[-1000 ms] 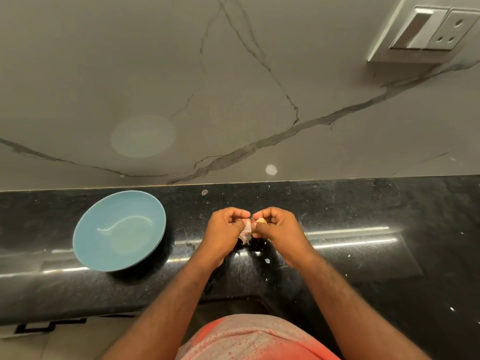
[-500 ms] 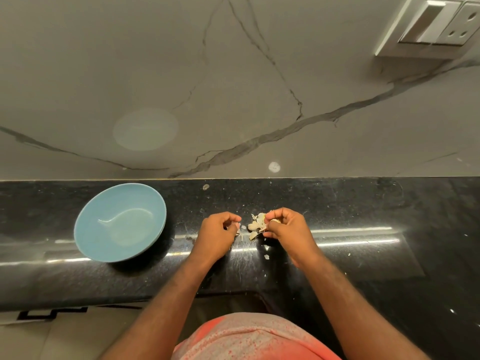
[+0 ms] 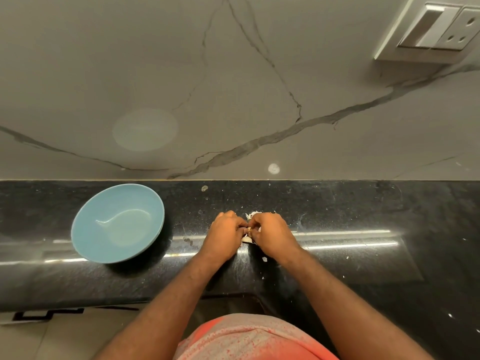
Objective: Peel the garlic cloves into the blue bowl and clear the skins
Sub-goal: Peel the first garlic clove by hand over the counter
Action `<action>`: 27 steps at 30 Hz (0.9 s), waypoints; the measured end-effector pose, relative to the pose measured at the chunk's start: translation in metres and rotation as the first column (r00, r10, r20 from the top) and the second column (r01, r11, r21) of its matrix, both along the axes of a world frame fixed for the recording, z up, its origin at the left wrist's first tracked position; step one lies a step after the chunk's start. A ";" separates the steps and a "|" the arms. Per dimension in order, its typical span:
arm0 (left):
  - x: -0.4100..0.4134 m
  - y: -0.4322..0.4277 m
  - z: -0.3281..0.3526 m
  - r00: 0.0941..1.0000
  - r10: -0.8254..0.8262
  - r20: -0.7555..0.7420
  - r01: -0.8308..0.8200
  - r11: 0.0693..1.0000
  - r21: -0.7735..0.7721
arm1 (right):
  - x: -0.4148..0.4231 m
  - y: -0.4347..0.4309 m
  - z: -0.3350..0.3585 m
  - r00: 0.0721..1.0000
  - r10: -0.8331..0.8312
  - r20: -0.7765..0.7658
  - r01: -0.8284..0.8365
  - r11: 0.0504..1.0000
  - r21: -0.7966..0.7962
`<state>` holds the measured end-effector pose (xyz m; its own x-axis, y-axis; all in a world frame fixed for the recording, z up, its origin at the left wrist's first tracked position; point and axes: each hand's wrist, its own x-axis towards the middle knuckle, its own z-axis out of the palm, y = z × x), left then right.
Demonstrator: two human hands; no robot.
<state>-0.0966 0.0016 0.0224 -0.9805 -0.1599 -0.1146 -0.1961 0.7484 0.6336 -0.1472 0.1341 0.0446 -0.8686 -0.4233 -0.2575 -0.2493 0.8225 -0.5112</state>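
Plainly, both hands met over the middle of the black worktop [image 3: 337, 209], nearer its back edge than its front. The left hand [image 3: 224, 236] and right hand [image 3: 272, 237] had their fingers curled shut around a garlic clove [image 3: 249, 229], of which only a pale sliver showed between the fingertips. Loose skins [image 3: 252, 215] lay just behind the knuckles, and a small scrap [image 3: 264, 259] sat toward the front edge. The blue bowl [image 3: 118, 223] stood well apart to the left, apparently empty. A clove is light, firm and slick once bare; its skin is papery and tears easily, so pinching at a tip probably served best.
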 end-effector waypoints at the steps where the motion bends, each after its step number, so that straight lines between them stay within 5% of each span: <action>1: 0.001 -0.001 0.000 1.000 0.004 -0.030 -0.003 1.000 0.021 | 0.000 0.002 -0.001 0.999 -0.031 0.015 0.032 0.998 -0.058; 4: 0.004 -0.003 0.008 0.988 0.036 -0.151 -0.024 0.997 0.079 | 0.001 0.010 0.005 0.979 -0.120 0.162 0.169 0.926 -0.337; 7: 0.005 -0.003 0.022 0.987 0.073 -0.141 -0.029 0.955 0.296 | 0.002 0.017 0.018 0.900 -0.107 0.424 0.353 0.747 -0.563; 11: 0.008 0.000 0.033 0.985 0.168 0.024 -0.136 0.701 0.700 | 0.003 0.021 0.024 0.825 -0.050 0.562 0.464 0.628 -0.625; 15: 0.011 0.000 0.033 0.963 0.238 0.130 -0.245 0.558 0.793 | 0.007 0.021 0.024 0.817 -0.061 0.573 0.488 0.600 -0.633; 23: 0.010 -0.003 0.031 0.963 0.220 0.154 -0.250 0.524 0.814 | 0.012 0.020 0.024 0.847 -0.085 0.524 0.461 0.607 -0.647; 27: 0.009 0.002 0.034 0.959 0.223 0.175 -0.270 0.536 0.800 | 0.014 0.015 0.025 0.912 -0.129 0.389 0.363 0.695 -0.620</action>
<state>-0.0875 0.0036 0.0561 -0.9067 -0.2111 -0.3650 -0.3367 -0.1587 0.9282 -0.1332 0.1495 0.0697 -0.8967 -0.3646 -0.2512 0.1689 0.2427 -0.9553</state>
